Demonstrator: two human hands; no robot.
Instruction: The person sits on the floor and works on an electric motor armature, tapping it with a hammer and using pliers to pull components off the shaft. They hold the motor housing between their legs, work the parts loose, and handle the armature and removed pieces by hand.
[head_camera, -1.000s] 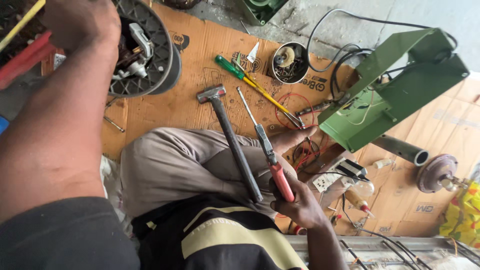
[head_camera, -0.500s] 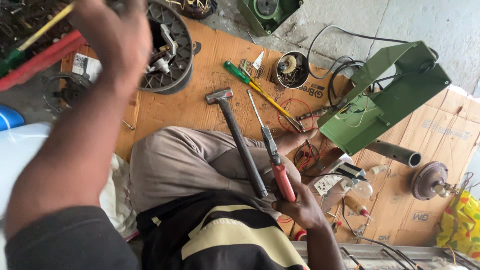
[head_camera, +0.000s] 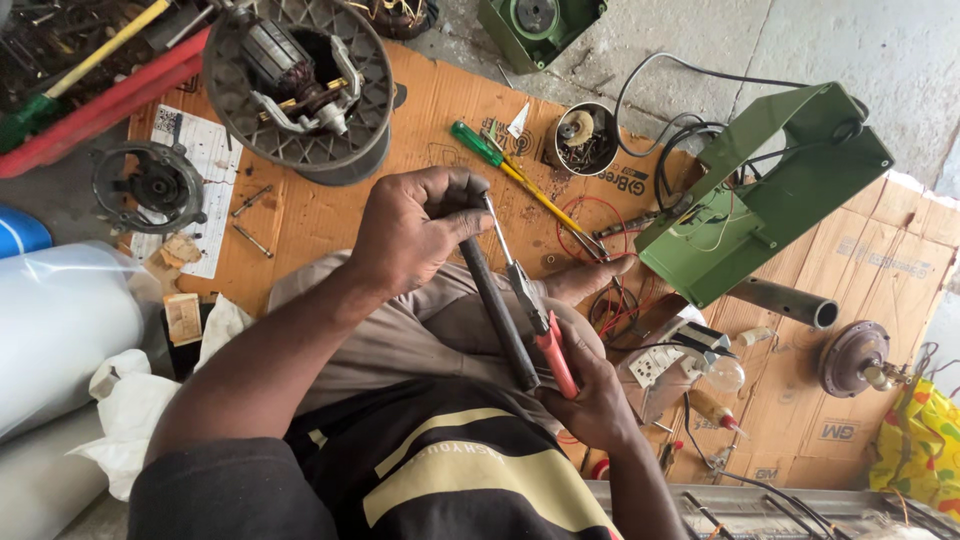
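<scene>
Seen from above, a person sat on a cardboard sheet (head_camera: 330, 215). The left hand (head_camera: 415, 225) was closed over the head of a hammer (head_camera: 495, 300), whose dark handle ran across the lap. The right hand (head_camera: 590, 395) gripped red-handled pliers (head_camera: 540, 315) w/ tips just beside the hammer head. Nearby lay a green screwdriver (head_camera: 505, 165) & a green metal housing (head_camera: 765, 195).

Green screwdriver (head_camera: 478, 146) lies beside a motor housing (head_camera: 300, 85).
</scene>
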